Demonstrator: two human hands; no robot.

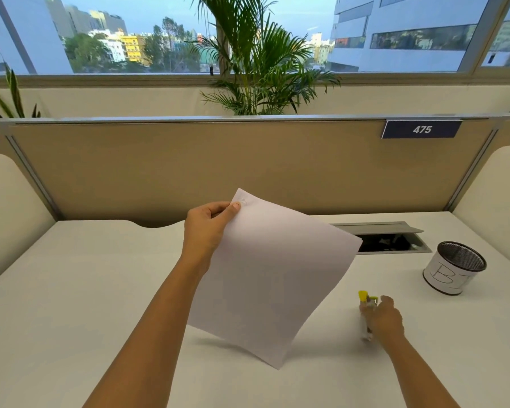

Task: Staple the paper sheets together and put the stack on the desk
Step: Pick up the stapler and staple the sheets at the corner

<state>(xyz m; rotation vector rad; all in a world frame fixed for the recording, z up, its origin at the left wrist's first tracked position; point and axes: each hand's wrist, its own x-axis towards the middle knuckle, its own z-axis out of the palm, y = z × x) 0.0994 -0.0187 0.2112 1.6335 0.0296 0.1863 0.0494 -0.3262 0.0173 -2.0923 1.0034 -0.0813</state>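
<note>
My left hand [209,228] pinches the top left corner of a stack of white paper sheets [274,275] and holds it tilted above the white desk [86,290]. The lower corner of the sheets hangs just over the desktop. To the right, my right hand [384,319] rests on a yellow and silver stapler [365,301] that sits on the desk; the fingers curl around it. The hand hides most of the stapler's body.
A mesh pen cup [454,269] wrapped in white paper stands at the right. Behind the sheets is an open cable hatch [395,240] in the desk. A beige partition [218,163] closes the back, with rounded side panels at both ends.
</note>
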